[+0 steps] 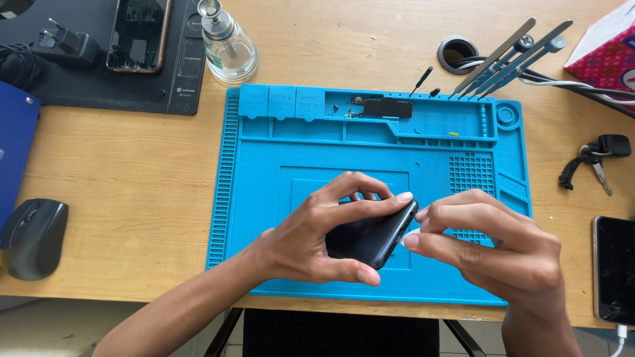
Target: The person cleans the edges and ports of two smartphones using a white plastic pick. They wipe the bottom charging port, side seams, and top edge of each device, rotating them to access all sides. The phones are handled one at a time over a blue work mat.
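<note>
**Two hands on a dark smartphone over the blue repair mat**

The left hand (311, 241) is curled around a black smartphone (370, 235), thumb under its lower edge and fingers over its top, holding it tilted above the mat. The phone's shell looks smooth and matte, with rounded corners. The right hand (493, 248) meets the phone's near corner; its fingertips are pinched together there, but whether they grip anything small cannot be told.

Beneath both hands lies a blue silicone repair mat (264, 172), rectangular, ribbed along its left edge, with moulded trays and a square grid of small cells beside the right hand. Beyond the hands, a flat black part (387, 108) rests in the mat's far tray, and several metal tweezers (509, 56) stand slanted at its far right corner. A clear glass dispenser bottle (228, 43) stands beyond the left hand on the pale wooden surface (132, 165). A black mouse (33, 238) sits well left of the left hand; keys (592, 158) lie beyond the right hand.
</note>
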